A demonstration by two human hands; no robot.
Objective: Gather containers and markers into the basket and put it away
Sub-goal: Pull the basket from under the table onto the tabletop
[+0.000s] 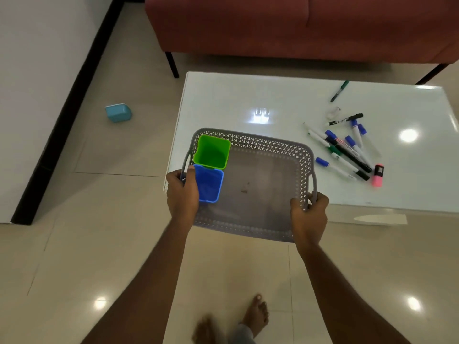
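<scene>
A person is holding a grey perforated basket (260, 142) with both hands at the near left corner of a glossy white table (248, 100), and the basket's near side is hanging out past the table's edge. Whether its base is touching the tabletop cannot be told. The left hand (182, 192) is gripping the left handle, fingers curled round it and thumb lying on the rim. The right hand (310, 214) is clasping the right handle near the basket's near right corner.

A green container (212, 151) is standing upright in the basket's far left corner, and a blue container (210, 184) is sitting just beside it against the left wall. A loose pile of markers (347, 150) is lying toward the table's right edge, with a pink highlighter (378, 175) at its near end and a green pen (339, 91) apart near the far edge. A light-blue container (118, 112) is lying on the tiled floor (99, 244), well to the table's left. A red sofa (298, 26) is standing behind the table.
</scene>
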